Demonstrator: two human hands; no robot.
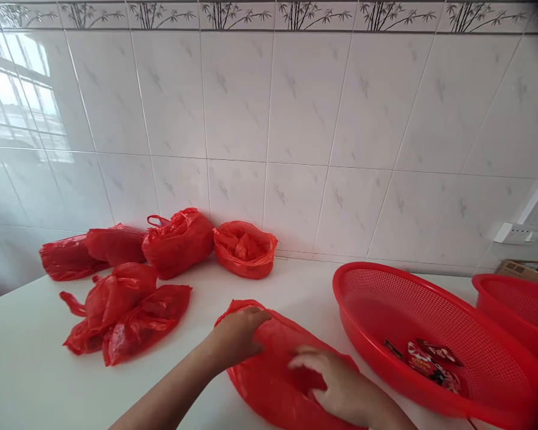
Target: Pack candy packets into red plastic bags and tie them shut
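Right hand [334, 382], fingers parted, is over a red bag [269, 382] spread on the bench [22, 358]. Left hand [238, 337] is at the bag's far end; grip cannot be determined. Packets [433, 365] occupy the red basket [412, 283] at right. Bulging red bags [179, 248] sit near the tiled wall [237, 101].

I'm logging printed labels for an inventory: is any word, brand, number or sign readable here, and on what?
No text can be read with certainty.
Packets in the red basket: pale printing, too small and blurred to read.
Cardboard box at the right edge: dark marks, too small to read.
Nearest red bag: no lettering that I can make out.
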